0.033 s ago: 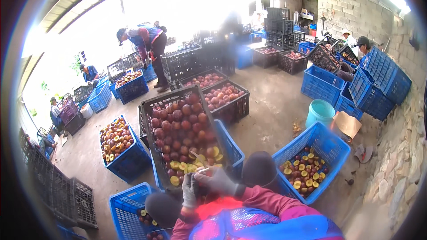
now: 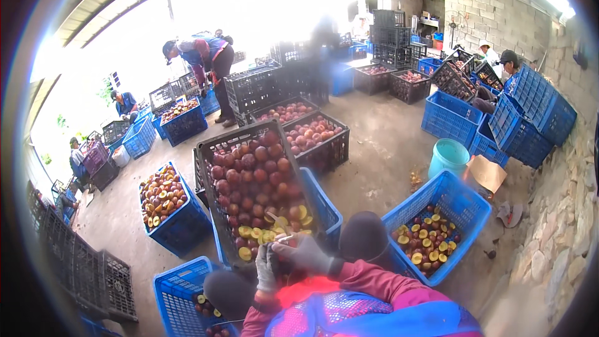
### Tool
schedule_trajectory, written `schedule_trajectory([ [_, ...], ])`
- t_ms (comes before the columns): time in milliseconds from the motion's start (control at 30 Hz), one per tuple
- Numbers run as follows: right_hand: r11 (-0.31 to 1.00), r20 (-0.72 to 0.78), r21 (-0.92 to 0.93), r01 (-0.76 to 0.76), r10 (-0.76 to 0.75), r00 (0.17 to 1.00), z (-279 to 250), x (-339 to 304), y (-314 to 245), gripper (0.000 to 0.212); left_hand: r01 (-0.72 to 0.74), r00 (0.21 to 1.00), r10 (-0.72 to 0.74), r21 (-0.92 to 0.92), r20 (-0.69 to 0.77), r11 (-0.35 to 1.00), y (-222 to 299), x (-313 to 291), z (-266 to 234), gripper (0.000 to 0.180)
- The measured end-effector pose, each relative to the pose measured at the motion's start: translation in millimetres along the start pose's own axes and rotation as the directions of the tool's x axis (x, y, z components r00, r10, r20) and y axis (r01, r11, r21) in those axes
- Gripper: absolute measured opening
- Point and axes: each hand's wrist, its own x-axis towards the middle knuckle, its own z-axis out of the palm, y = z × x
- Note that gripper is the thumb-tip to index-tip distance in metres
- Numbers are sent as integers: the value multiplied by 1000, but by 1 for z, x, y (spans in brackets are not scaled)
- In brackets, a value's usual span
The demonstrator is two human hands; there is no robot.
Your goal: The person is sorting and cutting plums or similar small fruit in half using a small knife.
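Both hands wear grey gloves and meet at the near end of a tilted black crate [image 2: 248,168] of whole dark red plums [image 2: 253,178]. My left hand [image 2: 266,269] is closed, with its fingers curled upward. My right hand [image 2: 304,254] reaches across to it, fingers bent together around something. A pale, thin piece shows at the right fingertips, too small to name. What lies between the hands is mostly hidden and dark. Just beyond them, halved yellow plums [image 2: 265,235] lie at the crate's low end, with a thin light stick-like thing [image 2: 274,218] among them.
Blue crates with cut plums stand at right [image 2: 465,190], at left [image 2: 178,237] and by my left knee [image 2: 163,296]. Crates of whole plums [image 2: 315,134] sit ahead. A pale green bucket [image 2: 449,158] and cardboard [image 2: 486,173] are at right. Several people work farther off.
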Motion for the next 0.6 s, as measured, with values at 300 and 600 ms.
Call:
schedule_trajectory([
  [300,664,-20,-711,233,-350,937,-2,2,28,56,627,727,-597,-681,338,378,-54,0,4,58],
  [600,96,545,-713,694,-546,636,-5,28,-8,50,-385,801,239,167,549,907,4,-3,-28,18],
])
